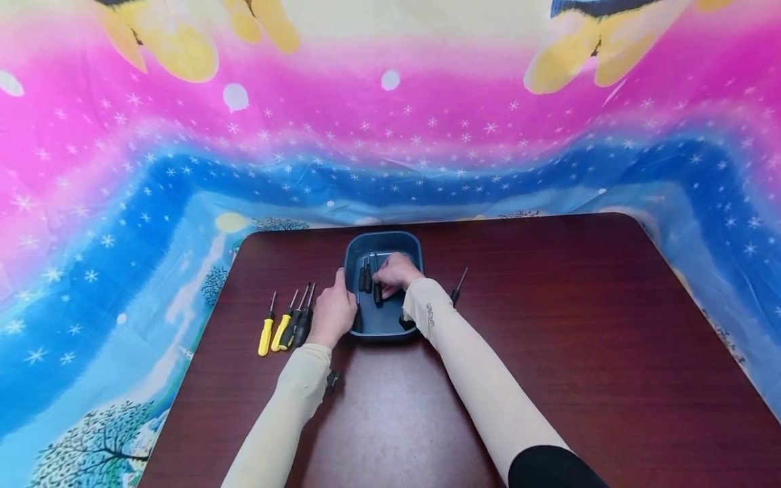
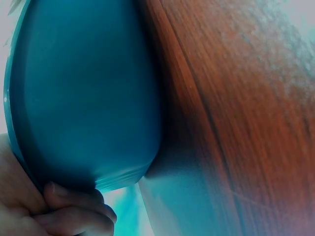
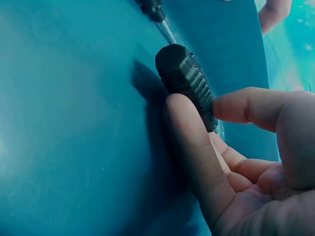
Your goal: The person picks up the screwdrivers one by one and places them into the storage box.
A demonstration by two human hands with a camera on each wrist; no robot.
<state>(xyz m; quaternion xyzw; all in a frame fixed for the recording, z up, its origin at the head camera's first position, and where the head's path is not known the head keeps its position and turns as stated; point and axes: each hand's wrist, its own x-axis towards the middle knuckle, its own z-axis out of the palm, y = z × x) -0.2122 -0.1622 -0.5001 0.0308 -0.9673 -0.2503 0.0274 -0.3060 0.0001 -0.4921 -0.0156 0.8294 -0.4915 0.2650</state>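
A black screwdriver (image 3: 184, 73) inside the blue tray (image 1: 383, 336), pinched by the right grip (image 1: 398, 272).
Thumb and fingertips hold its ridged handle from the right side, the handle's butt end toward the person; two smaller screwdrivers (image 1: 365, 278) lie just left of it in the tray. The right forearm slants in from the lower right, over the tray's near right corner; the left grip (image 1: 332, 312) curls round the tray's left side, its forearm rising from the lower left. Yellow-handled screwdrivers (image 1: 265, 337) lie farther left on the bench (image 1: 586, 325).
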